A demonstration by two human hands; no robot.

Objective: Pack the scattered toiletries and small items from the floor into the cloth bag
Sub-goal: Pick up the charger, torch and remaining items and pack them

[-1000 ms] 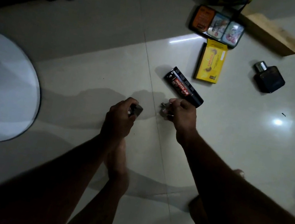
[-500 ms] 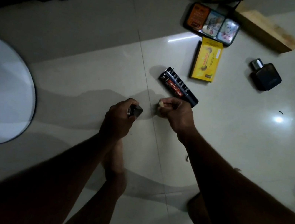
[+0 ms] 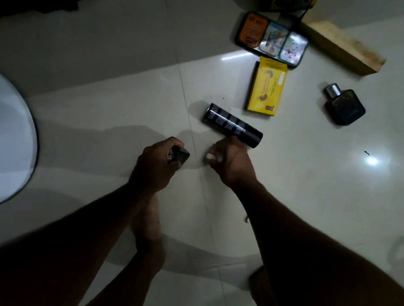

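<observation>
Toiletry [image 3: 178,156] half-hidden inside left hand [image 3: 156,169].

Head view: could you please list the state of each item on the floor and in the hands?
Black cylindrical spray can: lying on its side, touching the right hand.
Yellow cardboard box: lying flat.
Dark square perfume bottle: lying flat, capped.
Three-pocket clear pouch: lying flat.
Left hand: grips a small dark object.
Right hand: pinches a small pale item.
</observation>
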